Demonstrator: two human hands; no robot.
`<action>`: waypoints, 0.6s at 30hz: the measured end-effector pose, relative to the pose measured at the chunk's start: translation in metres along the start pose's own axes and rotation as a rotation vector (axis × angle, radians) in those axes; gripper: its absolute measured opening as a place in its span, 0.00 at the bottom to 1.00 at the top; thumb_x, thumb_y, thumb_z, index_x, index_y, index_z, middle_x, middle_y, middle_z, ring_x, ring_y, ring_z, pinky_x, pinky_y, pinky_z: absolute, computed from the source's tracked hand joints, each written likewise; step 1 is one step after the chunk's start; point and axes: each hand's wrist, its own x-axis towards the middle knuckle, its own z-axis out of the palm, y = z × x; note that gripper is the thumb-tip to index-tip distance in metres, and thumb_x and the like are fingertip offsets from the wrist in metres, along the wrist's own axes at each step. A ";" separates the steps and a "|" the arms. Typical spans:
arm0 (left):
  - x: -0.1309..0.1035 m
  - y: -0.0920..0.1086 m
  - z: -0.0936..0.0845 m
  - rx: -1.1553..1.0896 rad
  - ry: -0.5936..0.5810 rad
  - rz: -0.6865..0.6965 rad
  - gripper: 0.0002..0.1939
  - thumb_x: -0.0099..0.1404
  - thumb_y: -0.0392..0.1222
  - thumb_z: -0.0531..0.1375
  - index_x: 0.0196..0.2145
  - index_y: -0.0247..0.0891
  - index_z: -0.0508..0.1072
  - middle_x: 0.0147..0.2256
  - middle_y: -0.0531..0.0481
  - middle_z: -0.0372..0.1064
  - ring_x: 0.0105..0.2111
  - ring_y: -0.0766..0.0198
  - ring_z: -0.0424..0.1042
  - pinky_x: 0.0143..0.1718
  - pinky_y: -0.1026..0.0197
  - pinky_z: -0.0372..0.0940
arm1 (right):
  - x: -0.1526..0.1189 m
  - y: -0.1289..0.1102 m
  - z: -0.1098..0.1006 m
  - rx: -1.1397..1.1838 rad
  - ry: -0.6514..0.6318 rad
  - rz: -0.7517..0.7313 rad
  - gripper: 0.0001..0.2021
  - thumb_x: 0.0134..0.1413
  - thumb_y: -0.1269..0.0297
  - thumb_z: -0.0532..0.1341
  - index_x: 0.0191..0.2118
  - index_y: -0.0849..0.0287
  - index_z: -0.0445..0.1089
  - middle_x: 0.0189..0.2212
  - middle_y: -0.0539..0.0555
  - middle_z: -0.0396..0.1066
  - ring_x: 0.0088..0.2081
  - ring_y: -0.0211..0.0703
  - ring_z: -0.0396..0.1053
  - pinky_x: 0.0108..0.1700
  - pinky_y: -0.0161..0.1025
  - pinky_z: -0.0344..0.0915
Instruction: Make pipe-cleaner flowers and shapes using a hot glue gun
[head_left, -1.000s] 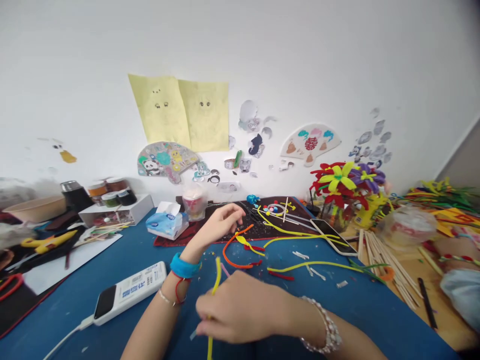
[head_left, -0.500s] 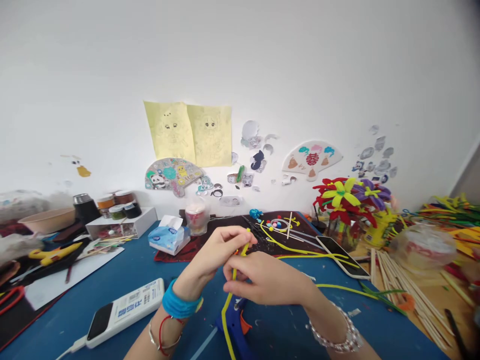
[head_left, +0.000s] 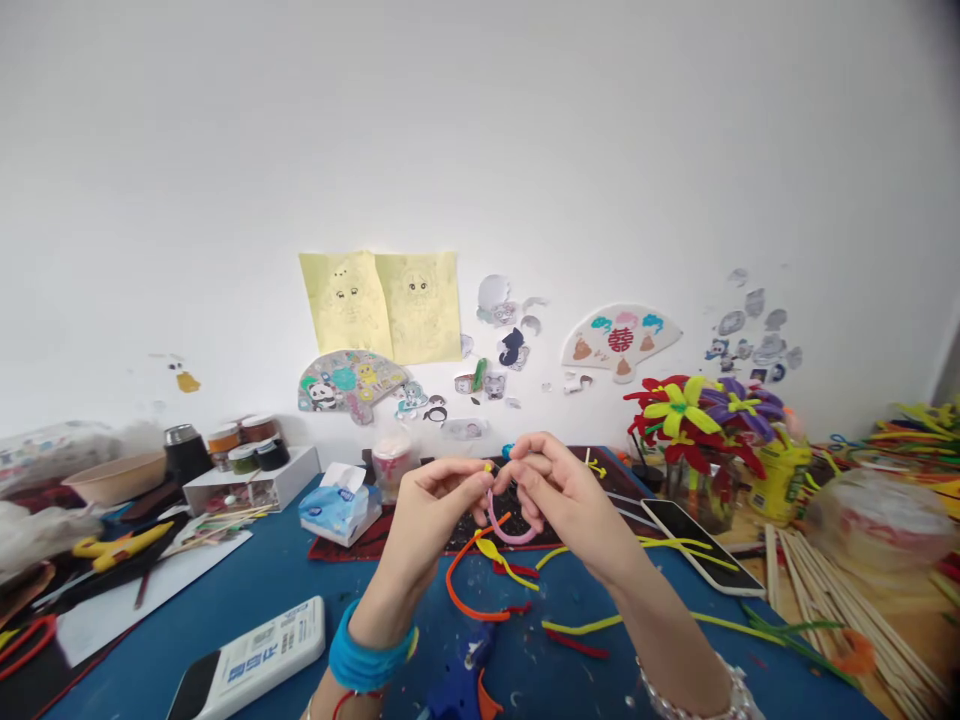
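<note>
Above the middle of the table, a curved pink pipe cleaner (head_left: 517, 538) spans the gap between my two hands. My left hand (head_left: 439, 505) is closed in a pinch at its left end, with a small yellow tip (head_left: 488, 467) showing at the fingertips. My right hand (head_left: 566, 500) has its fingers curled together on the other end; how they grip is partly hidden. Beneath the hands lie an orange pipe cleaner (head_left: 456, 590), a yellow piece with a leaf-shaped loop (head_left: 491, 550) and short red pieces (head_left: 576, 643). A blue glue gun (head_left: 461, 675) rests at the front.
Long yellow pipe cleaners (head_left: 581, 628) run to the right, beside a phone (head_left: 701, 545) and wooden sticks (head_left: 832, 610). A vase of pipe-cleaner flowers (head_left: 697, 415) stands behind. On the left are a tissue pack (head_left: 340, 510), a white power bank (head_left: 259, 655) and a hobby-jar shelf (head_left: 259, 480).
The long yellow pipe cleaner that hung from my hands over the glue gun is gone from there. A pink one now shows between them. My right hand has risen, uncovering orange and red pieces.
</note>
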 end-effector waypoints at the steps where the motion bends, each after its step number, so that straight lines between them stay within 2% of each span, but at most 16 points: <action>1: 0.000 0.000 0.002 -0.013 0.007 -0.002 0.07 0.51 0.39 0.66 0.28 0.35 0.76 0.19 0.53 0.68 0.19 0.70 0.66 0.21 0.67 0.62 | 0.001 0.000 0.000 0.006 0.049 -0.014 0.07 0.59 0.60 0.53 0.38 0.57 0.56 0.26 0.47 0.64 0.19 0.29 0.51 0.21 0.30 0.50; 4: 0.001 0.002 0.006 -0.037 0.017 -0.010 0.07 0.51 0.39 0.66 0.28 0.35 0.75 0.19 0.53 0.68 0.18 0.71 0.65 0.20 0.68 0.61 | 0.001 -0.001 0.002 0.058 0.113 -0.017 0.08 0.58 0.59 0.53 0.37 0.59 0.59 0.25 0.46 0.60 0.19 0.29 0.49 0.21 0.30 0.48; 7: 0.001 0.001 0.007 -0.043 0.013 0.012 0.07 0.53 0.40 0.65 0.30 0.36 0.75 0.20 0.54 0.68 0.17 0.73 0.63 0.19 0.70 0.58 | 0.001 0.000 0.004 0.091 0.076 0.030 0.09 0.57 0.63 0.53 0.42 0.59 0.63 0.29 0.48 0.59 0.23 0.30 0.53 0.24 0.30 0.54; 9: 0.002 -0.001 0.005 -0.033 -0.007 0.032 0.06 0.53 0.40 0.64 0.30 0.36 0.75 0.23 0.53 0.69 0.17 0.74 0.62 0.19 0.69 0.58 | 0.002 0.002 0.005 0.060 0.071 0.025 0.12 0.56 0.64 0.53 0.46 0.58 0.64 0.29 0.48 0.60 0.24 0.31 0.56 0.26 0.31 0.58; 12: 0.004 -0.003 0.000 -0.003 0.024 0.055 0.06 0.53 0.40 0.65 0.29 0.35 0.75 0.27 0.51 0.72 0.19 0.74 0.62 0.22 0.68 0.59 | 0.005 0.006 0.006 0.022 0.139 -0.042 0.14 0.55 0.64 0.56 0.48 0.57 0.63 0.28 0.48 0.65 0.26 0.33 0.62 0.31 0.33 0.62; 15: 0.005 -0.003 -0.005 -0.021 0.085 0.033 0.07 0.50 0.39 0.67 0.28 0.35 0.75 0.22 0.53 0.70 0.19 0.73 0.63 0.22 0.70 0.59 | 0.007 0.010 0.009 0.061 0.180 -0.067 0.12 0.53 0.63 0.60 0.44 0.57 0.64 0.31 0.50 0.70 0.31 0.36 0.68 0.39 0.37 0.66; 18: 0.002 0.001 -0.003 -0.045 0.065 0.012 0.07 0.48 0.38 0.67 0.26 0.35 0.74 0.21 0.54 0.69 0.19 0.73 0.63 0.21 0.70 0.60 | 0.008 0.013 0.012 0.097 0.188 -0.045 0.10 0.50 0.60 0.63 0.37 0.60 0.68 0.31 0.52 0.72 0.33 0.38 0.71 0.41 0.39 0.68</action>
